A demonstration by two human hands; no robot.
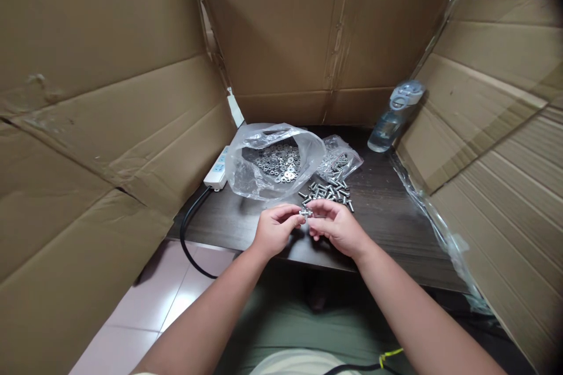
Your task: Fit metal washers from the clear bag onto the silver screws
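Between my two hands, over the front part of the dark table, is a small metal bolt (pixel 305 212). My left hand (pixel 278 227) pinches its left end between thumb and finger. My right hand (pixel 333 226) has its fingertips closed at the right end, where something thin and metallic also shows. Just beyond the hands lies a loose pile of bolts (pixel 331 191). An open clear plastic bag (pixel 246 179) holds many metal washers (pixel 284 167). To its right, a smaller clear bag (pixel 347 158) has more bolts at its mouth.
Cardboard walls (pixel 285 23) enclose the dark table (pixel 387 205) at the back and both sides. A water bottle (pixel 389 126) leans at the back right. Left of the washers sits a white power strip (pixel 217 173), its black cable (pixel 187 246) hanging over the edge.
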